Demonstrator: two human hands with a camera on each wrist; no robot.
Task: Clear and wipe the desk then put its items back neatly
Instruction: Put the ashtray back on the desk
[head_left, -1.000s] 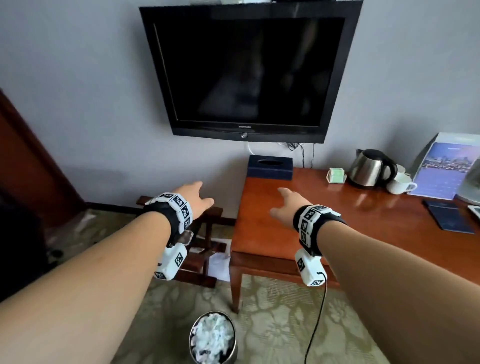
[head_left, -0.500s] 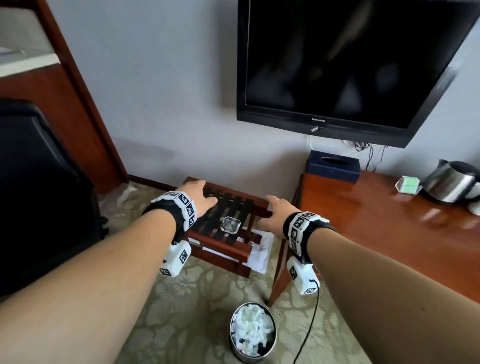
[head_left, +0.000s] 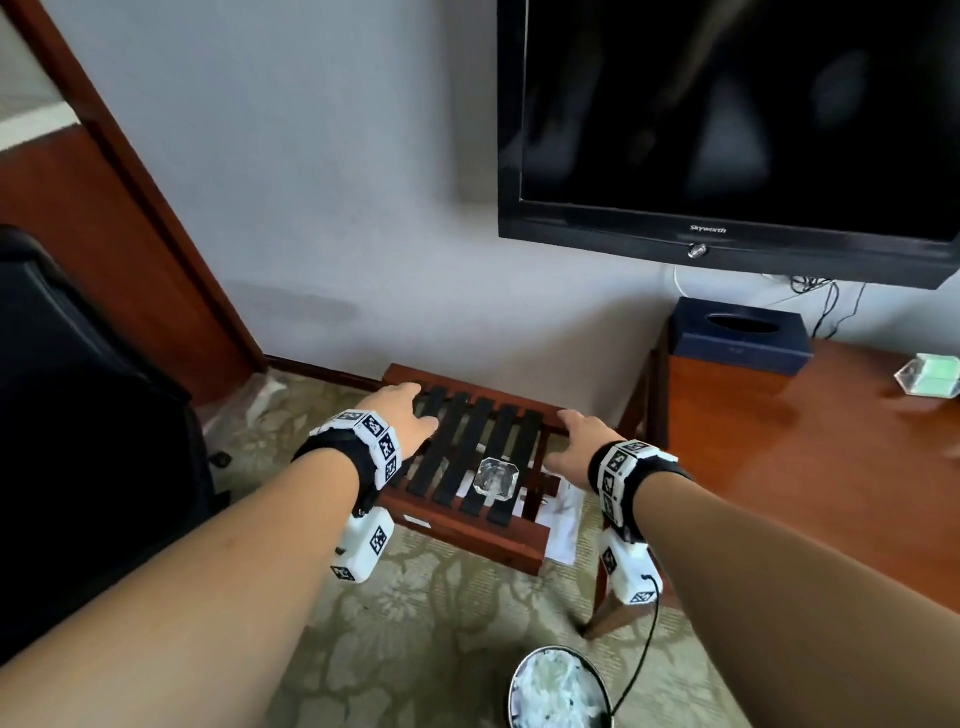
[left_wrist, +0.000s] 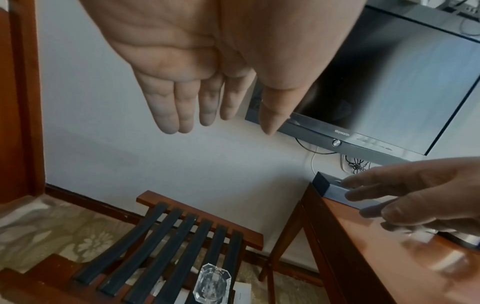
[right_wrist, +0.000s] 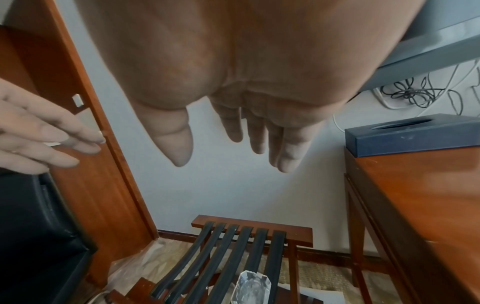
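Observation:
A clear glass ashtray sits on the black straps of a low wooden luggage rack left of the desk. My left hand hovers open above the rack's left side, fingers straight. Near the rack's right edge, my right hand is also open and holds nothing. The ashtray shows below the left hand in the left wrist view, and the ashtray lies under the right hand in the right wrist view. A dark blue tissue box stands on the desk's back left corner.
A small green and white box lies on the desk. A wall-mounted TV hangs above. A round bin full of white tissue stands on the carpet. A black chair is at the left, and paper lies under the rack.
My view has swung left and down from the desk to the luggage rack. Both hands moved off the desk edge and now hover over the rack, either side of the ashtray.

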